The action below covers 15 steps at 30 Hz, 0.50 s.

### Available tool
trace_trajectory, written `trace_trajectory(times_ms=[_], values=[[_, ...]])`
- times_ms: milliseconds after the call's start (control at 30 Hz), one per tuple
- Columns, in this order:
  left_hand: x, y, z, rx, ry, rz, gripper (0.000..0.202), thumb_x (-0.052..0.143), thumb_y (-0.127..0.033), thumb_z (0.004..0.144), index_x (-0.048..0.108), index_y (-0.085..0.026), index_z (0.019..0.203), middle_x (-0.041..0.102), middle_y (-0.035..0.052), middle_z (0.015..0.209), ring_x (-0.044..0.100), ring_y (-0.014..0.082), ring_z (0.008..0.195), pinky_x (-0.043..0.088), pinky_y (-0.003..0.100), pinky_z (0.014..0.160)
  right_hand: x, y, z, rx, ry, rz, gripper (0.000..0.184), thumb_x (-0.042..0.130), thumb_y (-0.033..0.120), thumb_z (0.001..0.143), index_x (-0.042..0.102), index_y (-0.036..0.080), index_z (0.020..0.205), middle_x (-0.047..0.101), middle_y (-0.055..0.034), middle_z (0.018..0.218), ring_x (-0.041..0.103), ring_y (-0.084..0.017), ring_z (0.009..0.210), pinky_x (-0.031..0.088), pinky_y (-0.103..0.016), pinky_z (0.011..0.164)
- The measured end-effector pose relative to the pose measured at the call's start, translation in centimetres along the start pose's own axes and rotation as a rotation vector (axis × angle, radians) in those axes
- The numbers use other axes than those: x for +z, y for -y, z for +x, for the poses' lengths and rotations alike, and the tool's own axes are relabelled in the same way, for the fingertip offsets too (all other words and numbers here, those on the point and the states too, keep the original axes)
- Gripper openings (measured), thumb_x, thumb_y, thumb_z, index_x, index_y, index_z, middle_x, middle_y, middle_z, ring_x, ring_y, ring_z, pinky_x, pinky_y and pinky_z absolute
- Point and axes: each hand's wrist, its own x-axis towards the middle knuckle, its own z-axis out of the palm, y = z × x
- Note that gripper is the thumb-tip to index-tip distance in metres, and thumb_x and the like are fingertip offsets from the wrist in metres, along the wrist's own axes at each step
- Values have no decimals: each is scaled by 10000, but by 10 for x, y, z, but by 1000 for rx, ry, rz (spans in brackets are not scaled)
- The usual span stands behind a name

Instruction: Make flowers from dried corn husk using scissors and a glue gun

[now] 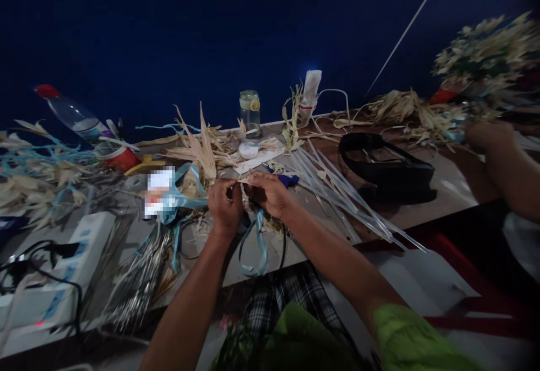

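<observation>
Fingertips of my left hand and my right hand meet in a pinch over the table. Between them is a small pale piece of dried corn husk, mostly hidden by the fingers. A loop of light-blue ribbon hangs just below my hands, and I cannot tell if it joins what they hold. More blue ribbon lies left of my left hand. Upright dried corn husks stand behind it. A dark-blue object, partly covered, lies behind my right hand.
Clear plastic tubes and a black strapped device lie to the right. A bundle of thin wires and a white power strip occupy the left. Behind are a clear bottle and husk piles. Another person's arm reaches in at right.
</observation>
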Motion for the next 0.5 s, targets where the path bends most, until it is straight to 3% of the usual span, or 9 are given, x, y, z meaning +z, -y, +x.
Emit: trace_trajectory(times_ms=[333, 500], values=[[0, -1, 2, -153, -37, -57, 53, 544, -219, 777, 552, -166, 776, 586, 11, 727, 565, 131, 717, 433, 275, 703, 3, -1, -2, 46, 65, 8, 253, 714, 317, 593, 507, 173, 576, 476, 45, 540, 412, -70, 516, 344, -220, 536], [-1, 2, 4, -252, -28, -105, 76, 570, -235, 757, 562, -163, 782, 587, 13, 721, 552, 120, 687, 432, 258, 660, -1, 3, 2, 102, 39, 99, 347, 653, 467, 642, 495, 172, 551, 492, 26, 555, 426, -82, 519, 353, -235, 534]])
